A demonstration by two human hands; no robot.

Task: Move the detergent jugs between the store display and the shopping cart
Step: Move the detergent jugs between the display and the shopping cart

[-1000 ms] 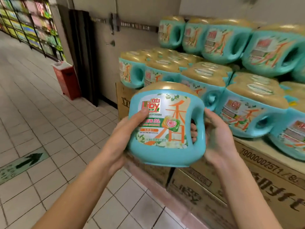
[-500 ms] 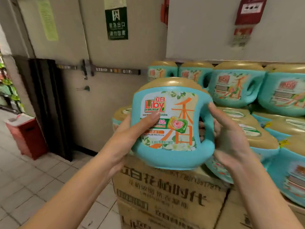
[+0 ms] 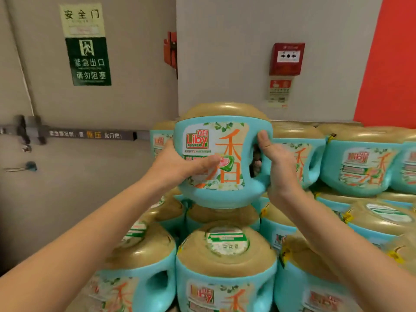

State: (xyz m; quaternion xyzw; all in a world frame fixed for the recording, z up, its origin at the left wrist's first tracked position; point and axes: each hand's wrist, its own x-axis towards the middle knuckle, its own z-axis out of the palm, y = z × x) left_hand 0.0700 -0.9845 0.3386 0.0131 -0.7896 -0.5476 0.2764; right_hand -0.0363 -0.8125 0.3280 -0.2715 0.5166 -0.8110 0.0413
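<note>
The detergent jug [image 3: 225,197], teal with a gold cap [image 3: 225,109], is held upright in the air. It sits just above the stacked jugs [image 3: 226,251] of the display and level with the top row [image 3: 360,163] to its right. The left grip [image 3: 180,167] clasps its label side, thumb across the front. The right grip [image 3: 279,170] curls round its handle [image 3: 264,179]. This looks like the putting-back step. The next move would be to lower the jug squarely onto a cap beneath it, then let go.

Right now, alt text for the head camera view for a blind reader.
A teal detergent jug held above stacked matching jugs: left hand on its label side, right hand gripping the handle. Exit sign and fire alarm on the wall behind.
</note>
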